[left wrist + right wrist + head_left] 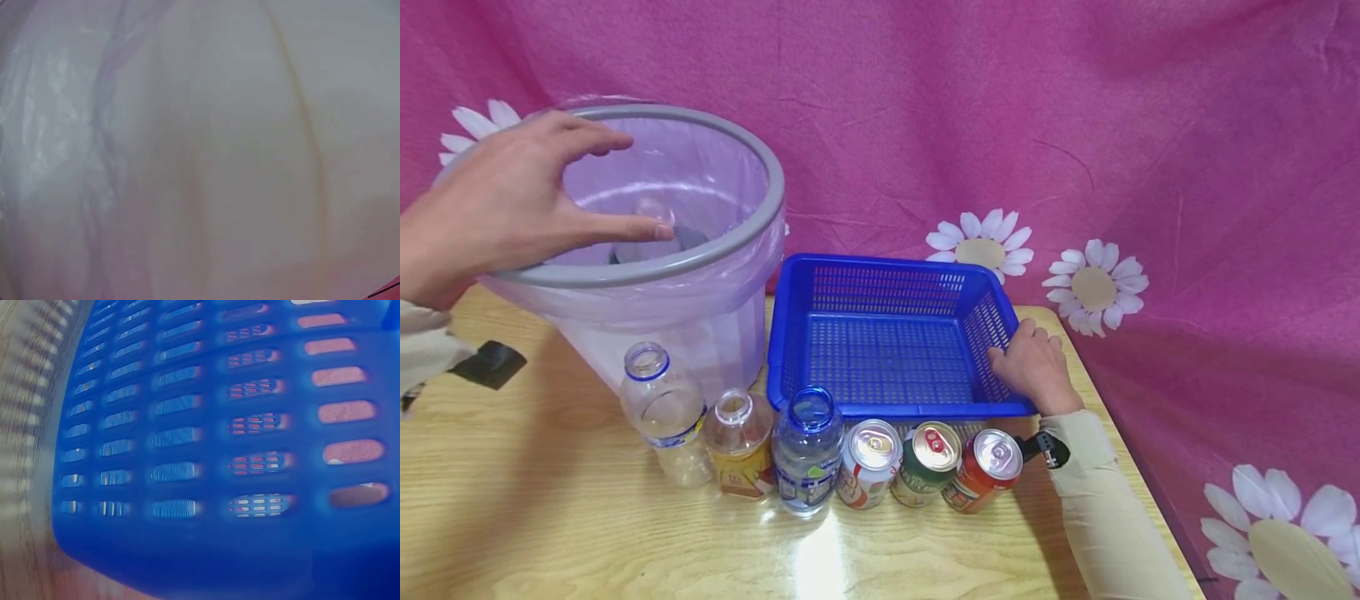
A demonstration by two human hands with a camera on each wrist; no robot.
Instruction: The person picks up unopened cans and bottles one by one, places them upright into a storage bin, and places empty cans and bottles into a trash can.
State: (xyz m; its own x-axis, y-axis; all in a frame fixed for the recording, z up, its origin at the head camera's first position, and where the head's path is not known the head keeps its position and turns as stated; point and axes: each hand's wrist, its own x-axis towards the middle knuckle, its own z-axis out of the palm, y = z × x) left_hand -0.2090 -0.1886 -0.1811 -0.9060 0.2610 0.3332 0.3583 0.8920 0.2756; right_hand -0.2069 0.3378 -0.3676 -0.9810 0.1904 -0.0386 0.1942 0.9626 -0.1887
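Note:
My left hand is above the grey rim of a white trash bin lined with a clear purple bag, thumb and fingers spread apart with nothing between them. Inside the bin lies something clear and blurred, its kind hard to tell. On the right, my right hand grips the right rim of a blue plastic basket. That basket holds nothing; its slotted side wall fills the right wrist view. Only the bin's pale outer wall shows in the left wrist view.
Before bin and basket stands a row: a clear bottle, an orange-labelled bottle, a blue-necked bottle, a white can, a green can and a red can. A pink flowered cloth hangs behind the wooden table.

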